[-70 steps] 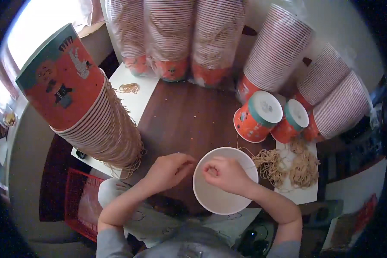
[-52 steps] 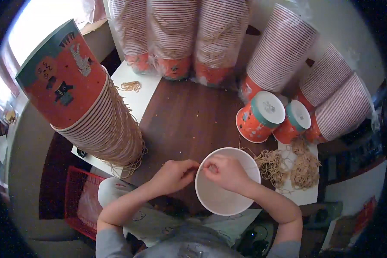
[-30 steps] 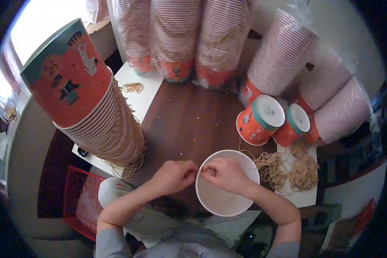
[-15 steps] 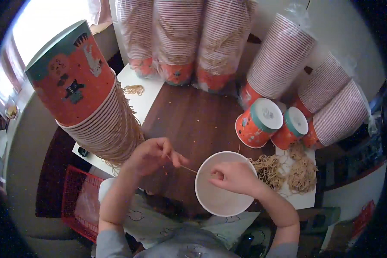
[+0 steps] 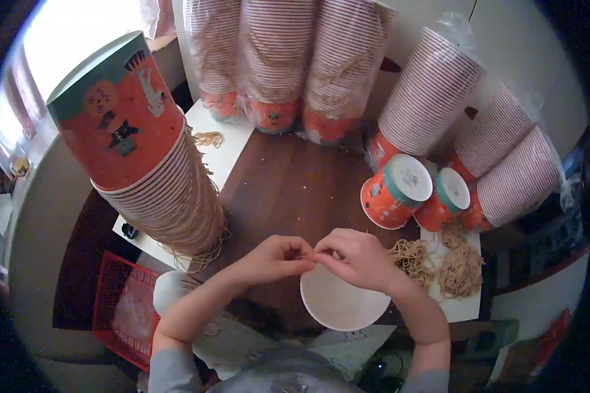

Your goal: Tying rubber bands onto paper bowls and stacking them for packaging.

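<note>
Above the rim of a white paper tub [image 5: 345, 304], standing with its mouth up before me, the fingertips of my two hands meet. My left hand [image 5: 283, 258] is closed in a pinch at the tub's left far side. Over the far rim, my right hand [image 5: 357, 259] is likewise pinched, its fingertips touching the left ones. The thin tan string they work on is mostly hidden by the fingers. Loose heaps of the same tan string [image 5: 461, 270] lie just right of the tub.
A tall stack of orange and green printed tubs [image 5: 128, 134] draped with strings rises at left. Bagged tub stacks [image 5: 275, 59] line the back; others [image 5: 429, 88] lean at right. Two upturned printed tubs [image 5: 396, 190] [image 5: 442, 200] stand nearer. A red basket [image 5: 115, 314] sits low at left.
My left hand has moved right and my right hand has risen out of the tub, so the fingertips now touch. The string stretched between them before is now hidden.
</note>
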`<state>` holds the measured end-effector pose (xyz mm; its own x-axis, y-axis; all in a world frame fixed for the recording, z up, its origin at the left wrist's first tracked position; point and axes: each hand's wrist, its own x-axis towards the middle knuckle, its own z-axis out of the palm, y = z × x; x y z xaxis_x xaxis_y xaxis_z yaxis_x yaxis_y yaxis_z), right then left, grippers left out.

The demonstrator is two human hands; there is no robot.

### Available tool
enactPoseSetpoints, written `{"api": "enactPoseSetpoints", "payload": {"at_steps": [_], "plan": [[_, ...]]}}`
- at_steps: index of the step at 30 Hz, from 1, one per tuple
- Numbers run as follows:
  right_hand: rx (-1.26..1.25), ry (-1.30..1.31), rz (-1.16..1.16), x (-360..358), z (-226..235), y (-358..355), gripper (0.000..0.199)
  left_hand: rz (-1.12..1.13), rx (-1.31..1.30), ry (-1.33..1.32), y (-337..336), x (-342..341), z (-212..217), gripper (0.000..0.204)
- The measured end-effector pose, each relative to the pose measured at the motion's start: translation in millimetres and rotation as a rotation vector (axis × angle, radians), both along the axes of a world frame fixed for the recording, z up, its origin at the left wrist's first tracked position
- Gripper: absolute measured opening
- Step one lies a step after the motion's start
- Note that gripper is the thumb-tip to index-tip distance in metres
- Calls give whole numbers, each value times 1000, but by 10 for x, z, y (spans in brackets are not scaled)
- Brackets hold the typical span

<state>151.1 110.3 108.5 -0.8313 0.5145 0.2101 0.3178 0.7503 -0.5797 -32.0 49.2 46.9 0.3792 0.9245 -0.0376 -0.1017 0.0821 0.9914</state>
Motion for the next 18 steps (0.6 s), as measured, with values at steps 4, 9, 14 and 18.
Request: {"api": "enactPoseSetpoints", "payload": {"at_steps": [4,9,14,18], "plan": [[105,54,-14,-28,-105,19,10,18,-73,6,-1,7,29,9],[264,-4,-114,51,-135,-65,15,-8,-108,-64,-11,-48,17,10],[165,70,-58,46,-243,-76,16,-68,-105,-112,-5,-45,12,9],[109,122,3,41,-361,-32,12,-126,-32,-115,22,-44,3,8]]}}
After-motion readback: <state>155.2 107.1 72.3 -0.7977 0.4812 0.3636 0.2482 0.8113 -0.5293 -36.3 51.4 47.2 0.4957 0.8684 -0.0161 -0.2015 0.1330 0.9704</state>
